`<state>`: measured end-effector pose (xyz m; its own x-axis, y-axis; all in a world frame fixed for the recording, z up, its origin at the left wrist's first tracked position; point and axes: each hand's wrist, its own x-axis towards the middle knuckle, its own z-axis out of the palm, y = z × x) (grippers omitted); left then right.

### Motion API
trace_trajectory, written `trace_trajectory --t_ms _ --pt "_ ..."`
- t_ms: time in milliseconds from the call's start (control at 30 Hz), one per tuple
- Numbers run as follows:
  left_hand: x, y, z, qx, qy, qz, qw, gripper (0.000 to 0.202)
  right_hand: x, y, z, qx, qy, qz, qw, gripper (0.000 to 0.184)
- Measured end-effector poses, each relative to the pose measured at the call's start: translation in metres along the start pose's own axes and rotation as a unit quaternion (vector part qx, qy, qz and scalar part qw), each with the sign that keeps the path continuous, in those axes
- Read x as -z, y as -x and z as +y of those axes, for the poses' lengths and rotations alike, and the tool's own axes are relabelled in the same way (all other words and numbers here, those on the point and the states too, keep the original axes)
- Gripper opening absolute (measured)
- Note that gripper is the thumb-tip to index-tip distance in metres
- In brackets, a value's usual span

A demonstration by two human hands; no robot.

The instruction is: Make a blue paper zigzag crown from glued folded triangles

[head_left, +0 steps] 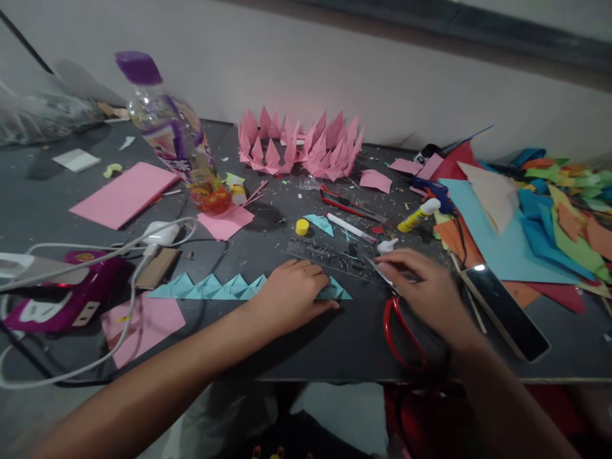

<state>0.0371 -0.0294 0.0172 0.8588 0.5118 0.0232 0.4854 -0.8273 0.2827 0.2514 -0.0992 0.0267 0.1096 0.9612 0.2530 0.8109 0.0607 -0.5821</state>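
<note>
A strip of light-blue folded paper (205, 288) with a row of pointed triangles lies along the front of the desk. My left hand (296, 290) is closed over its right part, fingers bent and thumb along the near edge; the end pokes out beyond the fingers. My right hand (423, 284) is closed around the blades of red-handled scissors (389, 325), with the handle loops toward me; the fingertips are slightly blurred. A clear ruler (329, 258) lies just beyond both hands. Close by are a small blue folded piece (321, 223) and a yellow cap (302, 227).
Pink spiky paper rings (301, 150) stand at the back. A drink bottle (179, 140) leans at left beside pink sheets (127, 191). Cables and a purple power strip (62, 293) occupy the left. A cutter (351, 205), glue stick (418, 215), phone (507, 312) and coloured papers (516, 236) lie right.
</note>
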Motion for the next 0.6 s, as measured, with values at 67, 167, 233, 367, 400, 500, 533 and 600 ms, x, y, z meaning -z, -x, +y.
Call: trace_trajectory --t_ms 67,167,233,367,400,500,533,600 --pt "-0.001 -0.001 0.0 0.0 0.013 0.005 1.0 0.026 0.021 -0.008 0.015 -0.066 0.054 0.121 0.989 0.024" --pt "-0.006 -0.002 0.0 0.003 0.024 0.013 1.0 0.019 0.044 -0.022 0.044 -0.2 0.123 0.207 0.95 0.028" --pt "-0.01 -0.003 0.0 0.003 0.032 0.016 0.999 0.016 0.05 -0.034 0.063 -0.229 0.113 0.151 0.955 0.034" --pt "-0.006 -0.004 -0.005 0.006 0.056 0.024 0.998 0.014 0.04 -0.058 0.087 -0.186 0.09 0.057 0.977 0.045" --pt "-0.002 -0.003 -0.008 0.011 0.064 0.029 0.997 0.015 0.036 -0.063 0.09 -0.172 0.089 0.036 0.98 0.041" --pt "0.014 0.002 -0.016 0.046 0.083 0.023 0.995 0.014 0.025 -0.074 0.093 -0.171 0.092 0.012 0.981 0.026" --pt "0.019 0.003 -0.018 0.065 0.081 0.009 0.995 0.014 0.023 -0.076 0.093 -0.175 0.093 0.016 0.98 0.023" --pt "0.025 0.006 -0.019 0.087 0.073 -0.017 0.993 0.015 0.021 -0.078 0.09 -0.172 0.099 0.034 0.98 0.022"
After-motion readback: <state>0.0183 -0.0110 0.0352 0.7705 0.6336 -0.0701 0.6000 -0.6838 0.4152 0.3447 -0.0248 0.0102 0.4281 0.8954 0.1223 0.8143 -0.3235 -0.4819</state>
